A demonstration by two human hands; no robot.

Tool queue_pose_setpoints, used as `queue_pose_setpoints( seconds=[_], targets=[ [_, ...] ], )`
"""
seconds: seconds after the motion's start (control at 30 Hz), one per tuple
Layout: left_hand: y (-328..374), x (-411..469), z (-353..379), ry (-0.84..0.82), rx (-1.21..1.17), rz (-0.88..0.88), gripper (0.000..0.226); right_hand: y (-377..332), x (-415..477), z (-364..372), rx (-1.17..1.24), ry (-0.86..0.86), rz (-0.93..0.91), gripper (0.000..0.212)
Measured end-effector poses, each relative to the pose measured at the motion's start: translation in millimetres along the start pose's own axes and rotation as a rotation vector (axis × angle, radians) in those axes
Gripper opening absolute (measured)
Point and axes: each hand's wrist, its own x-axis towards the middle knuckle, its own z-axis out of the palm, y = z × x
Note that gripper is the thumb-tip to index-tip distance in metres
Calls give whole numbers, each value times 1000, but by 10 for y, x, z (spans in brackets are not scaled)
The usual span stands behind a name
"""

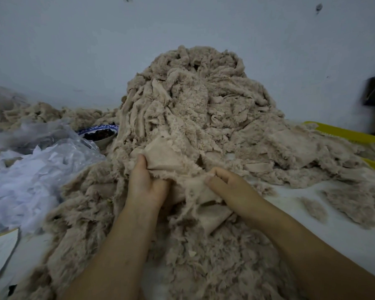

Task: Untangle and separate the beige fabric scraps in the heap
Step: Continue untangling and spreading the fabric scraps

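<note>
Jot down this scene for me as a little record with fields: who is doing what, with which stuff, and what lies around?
Place: white tabletop against a pale wall
Main pile: tall heap of beige fabric scraps
Left hand: grips a smooth beige scrap at the heap's foot
Right hand: pinches the fuzzy edge, seemingly of that scrap
Left side: clear plastic bags, blue-rimmed bowl of dark bits
Right side: yellow plastic item, partly covered; loose tuft
</note>
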Motion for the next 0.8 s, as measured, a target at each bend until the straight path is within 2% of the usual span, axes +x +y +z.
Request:
queue_pose_setpoints(
  seconds=[0.1, 0.17, 0.2, 0.3, 0.37, 0.4, 0.5, 0.6, 0.7, 0.8],
  targets=[
    [-3, -27, 48, -64, 48, 20, 27, -28, 29, 10, 177, 89, 20, 34],
    [-13, -74, 85, -67, 189, 62, 14, -48, 49, -8, 243, 147, 18, 29],
    [-29, -114, 92, -85, 357, 90, 19, -57, 53, -15, 269, 168, 15, 26],
    [-137, -278, 111, -235, 1056, 137, 64, -61, 63, -34, 291, 212, -46, 28],
    [-238, -369, 114, -335, 1303, 125, 75, -71, 63, -29, 254, 256, -79, 33],
    [-270, -384, 118, -355, 1337, 94, 71, -79, 62, -30, 240, 279, -86, 31],
    [-294, -375, 118, -338, 1162, 9, 40, -75, 64, -66, 210, 334, -110, 24],
    [-262, -337, 106, -266, 844, -78, 42, -72, 59, -106, 184, 347, -125, 21],
    [-182, -315, 130, -243, 576, -190, 41, -68, 36, -101, 125, 231, -148, 16],
    [-117, -277, 125, -207, 448, -200, 41, 10, 35, -80, -212, 187, -136, 20]
  ],
)
